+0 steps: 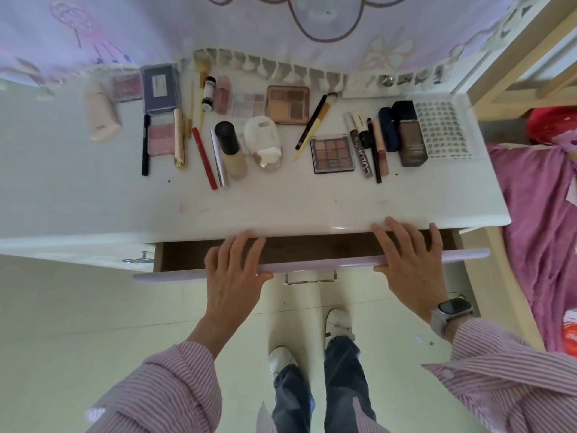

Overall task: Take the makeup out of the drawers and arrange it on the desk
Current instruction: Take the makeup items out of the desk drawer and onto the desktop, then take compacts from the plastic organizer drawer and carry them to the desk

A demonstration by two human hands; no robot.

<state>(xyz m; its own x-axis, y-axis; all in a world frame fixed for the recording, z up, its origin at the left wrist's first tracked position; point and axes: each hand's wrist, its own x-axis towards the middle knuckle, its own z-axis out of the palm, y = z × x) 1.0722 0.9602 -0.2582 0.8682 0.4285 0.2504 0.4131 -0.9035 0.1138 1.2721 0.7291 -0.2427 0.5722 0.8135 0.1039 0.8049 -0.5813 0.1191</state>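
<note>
Makeup (265,132) spread in a loose row across back half of glossy white desk (281,204): flat square eyeshadow palettes (333,154), slim pencils, brushes, a cylindrical foundation bottle (230,148) with black cap, a dark boxy bottle (409,132), a perforated white tray (443,129) at far right. Drawer (312,260) pulled part-way out, lilac front, dark wood bottom, visible strip bare; rest hidden under desk edge. Left hand (234,267) and right hand (409,257) both resting on drawer front, fingers extended over top edge, thumbs at front face. Labels too blurred to read.
</note>
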